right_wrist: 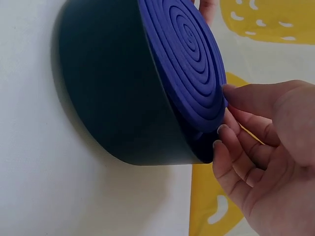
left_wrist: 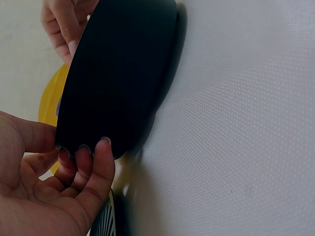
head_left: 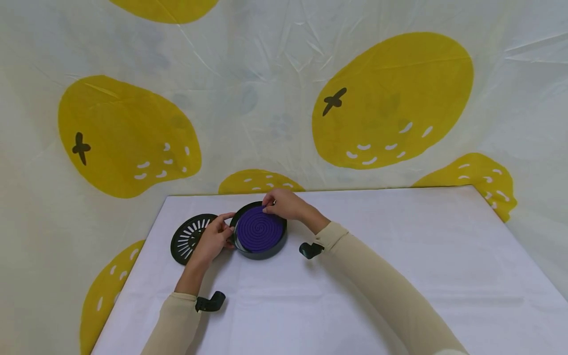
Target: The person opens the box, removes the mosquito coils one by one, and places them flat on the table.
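A purple spiral mosquito coil [head_left: 259,229] sits in the mouth of a dark round tin [head_left: 262,255] on the table. My right hand [head_left: 286,203] pinches the coil's far right edge between thumb and fingers. In the right wrist view, that side of the coil [right_wrist: 189,64] stands tilted up near the rim, with the fingertips right at the tin's wall [right_wrist: 113,88]. My left hand [head_left: 213,240] grips the tin's left side, thumb at the rim and fingers against the outer wall. Left of the tin lies a black slotted round lid [head_left: 183,241], partly covered by the left hand.
The table [head_left: 377,276] has a white cloth. Behind its far edge hangs a pale curtain [head_left: 266,98] printed with big yellow fruit shapes. A dark wrist camera is strapped at each sleeve.
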